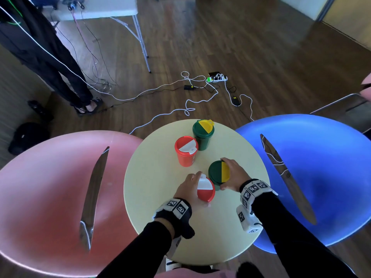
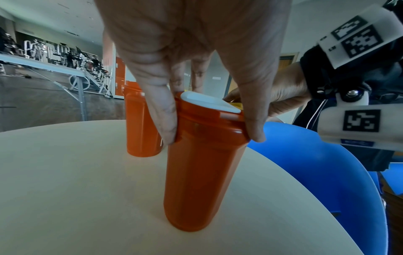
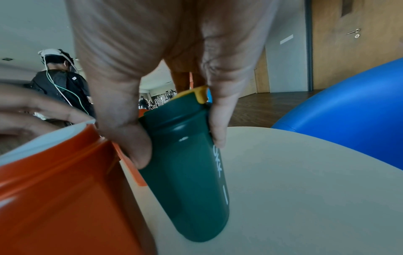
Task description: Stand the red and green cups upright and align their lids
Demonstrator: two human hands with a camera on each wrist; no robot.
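Two pairs of cups stand on the round cream table [image 1: 158,197]. My left hand [image 1: 187,187] grips the near red cup [image 1: 206,194] [image 2: 200,172] by its rim from above; its lid's white half faces away from me. My right hand [image 1: 233,175] grips the near green cup [image 1: 214,172] [image 3: 187,172] the same way, the lid's yellow half turned to the right. Both cups have their bases on the table and nearly touch. Further back stand a second red cup [image 1: 185,152] and a second green cup [image 1: 203,135], upright, with no hand on them.
A pink chair [image 1: 60,197] flanks the table on the left and a blue chair [image 1: 313,173] on the right. Cables and a power strip [image 1: 216,78] lie on the wooden floor beyond. A person [image 1: 50,63] stands at the far left beside a folding table [image 1: 104,7].
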